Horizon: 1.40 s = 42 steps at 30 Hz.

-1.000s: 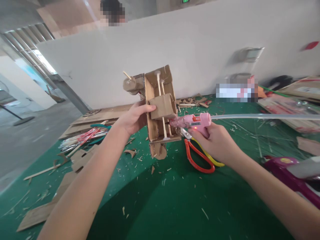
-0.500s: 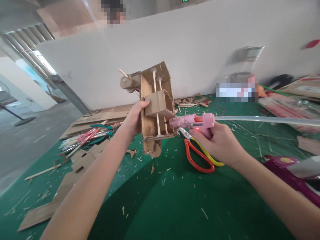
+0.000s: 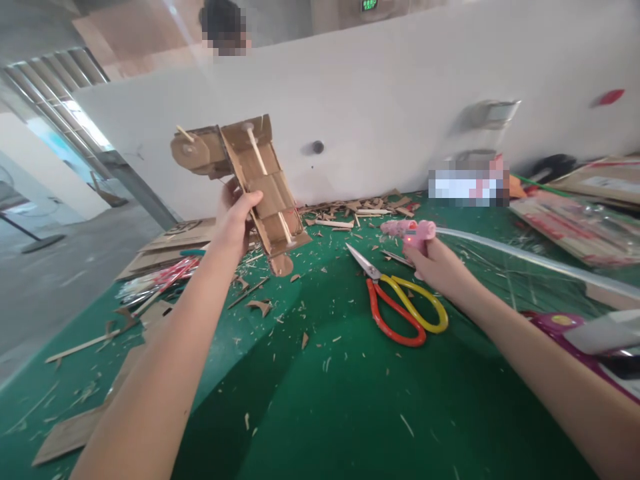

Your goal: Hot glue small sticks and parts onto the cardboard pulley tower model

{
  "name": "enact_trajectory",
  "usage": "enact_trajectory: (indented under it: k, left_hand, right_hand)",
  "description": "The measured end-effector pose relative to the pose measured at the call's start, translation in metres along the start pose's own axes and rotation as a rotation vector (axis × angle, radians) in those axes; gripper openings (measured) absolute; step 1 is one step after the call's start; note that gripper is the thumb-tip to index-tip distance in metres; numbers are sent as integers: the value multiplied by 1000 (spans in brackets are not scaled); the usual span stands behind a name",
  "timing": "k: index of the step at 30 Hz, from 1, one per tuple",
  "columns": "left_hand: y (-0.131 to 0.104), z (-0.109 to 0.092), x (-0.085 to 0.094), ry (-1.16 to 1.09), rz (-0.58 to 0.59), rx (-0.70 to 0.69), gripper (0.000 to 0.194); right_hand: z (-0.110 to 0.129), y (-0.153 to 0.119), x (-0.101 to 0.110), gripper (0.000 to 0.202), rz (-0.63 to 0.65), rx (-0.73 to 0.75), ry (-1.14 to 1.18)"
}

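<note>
My left hand (image 3: pixel 237 213) is closed on a cardboard model (image 3: pixel 273 187), lifted above the table and tilted. It is an open box with wooden sticks across it, a cardboard block in the middle and a round disc with a stick at its upper left. The thumb lies on the block; the other fingers are partly hidden behind the box. My right hand (image 3: pixel 430 257) is wrapped round the handle of a pink hot glue gun (image 3: pixel 410 230), whose nozzle points left, apart from the model. A clear glue stick (image 3: pixel 500 248) runs out of its back. Scissors (image 3: pixel 377 277) with red and yellow handles lie nearby.
Cardboard scraps (image 3: pixel 370 208) are heaped along the white partition (image 3: pixel 370 100). Wrapped sticks (image 3: pixel 160 277) and cardboard sheets (image 3: pixel 165 243) lie at the left. At the right are plastic packs (image 3: pixel 575 223) and a purple and grey tool (image 3: pixel 575 333). A person (image 3: pixel 223 27) is beyond the partition.
My left hand has moved the model left and turned it. The glue gun in my right hand has drawn back from the model to the right, so more of the scissors shows.
</note>
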<state>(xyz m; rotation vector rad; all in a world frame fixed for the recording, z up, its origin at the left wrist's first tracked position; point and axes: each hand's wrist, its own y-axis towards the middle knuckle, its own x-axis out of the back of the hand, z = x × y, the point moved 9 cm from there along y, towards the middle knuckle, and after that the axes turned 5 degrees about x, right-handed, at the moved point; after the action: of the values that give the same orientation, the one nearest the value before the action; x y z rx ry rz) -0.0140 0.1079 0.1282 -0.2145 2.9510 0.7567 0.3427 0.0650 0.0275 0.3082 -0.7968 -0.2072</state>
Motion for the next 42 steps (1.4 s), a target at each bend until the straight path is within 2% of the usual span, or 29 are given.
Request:
enact_trajectory:
  k: [3, 7, 11, 14, 18, 20, 22, 23, 25, 27, 28, 30, 35, 38, 42]
  left_hand:
    - [-5, -8, -9, -20, 68, -5, 36]
    - [-14, -13, -27, -60, 161, 19, 52]
    - [-23, -9, -42, -75, 242, 128, 65]
    - [-30, -6, -50, -84, 300, 210, 60]
    - [-37, -2, -62, -86, 393, 263, 56]
    - [-38, -3, -64, -95, 411, 245, 55]
    - [-39, -2, -65, -98, 427, 240, 55]
    - [-40, -1, -67, -95, 443, 251, 56]
    - [-43, 2, -69, -89, 479, 283, 60]
    - [-46, 3, -71, -89, 525, 304, 64]
    - [-48, 4, -73, -90, 546, 305, 65]
    - [-51, 4, -76, -92, 578, 292, 66]
    - [-54, 13, -78, -106, 607, 310, 76]
    - [-55, 20, -77, -114, 608, 366, 82]
    - [-55, 19, -75, -91, 580, 375, 81]
  right_hand:
    - [0, -1, -20, 43, 119, 28, -149]
    - [9, -1, -32, 47, 142, 92, -361]
    - [11, 0, -38, 47, 196, 156, -499]
    - [14, -4, -29, 46, 210, 177, -660]
    - [39, -17, 2, 49, 133, 234, -896]
    - [49, -26, 8, 45, 247, 224, -902]
    - [53, -39, 6, 45, 452, 124, -807]
    - [66, -44, 4, 43, 491, 163, -740]
    - [110, -49, 4, 41, 409, 398, -581]
    - [151, -49, 15, 52, 154, 592, -495]
    - [167, -50, 17, 60, 65, 685, -462]
    - [187, -47, 15, 68, -35, 795, -429]
    - [193, -27, -2, 68, 3, 848, -386]
    - [191, -21, -1, 70, -15, 836, -369]
    - [192, -21, 4, 77, -74, 846, -373]
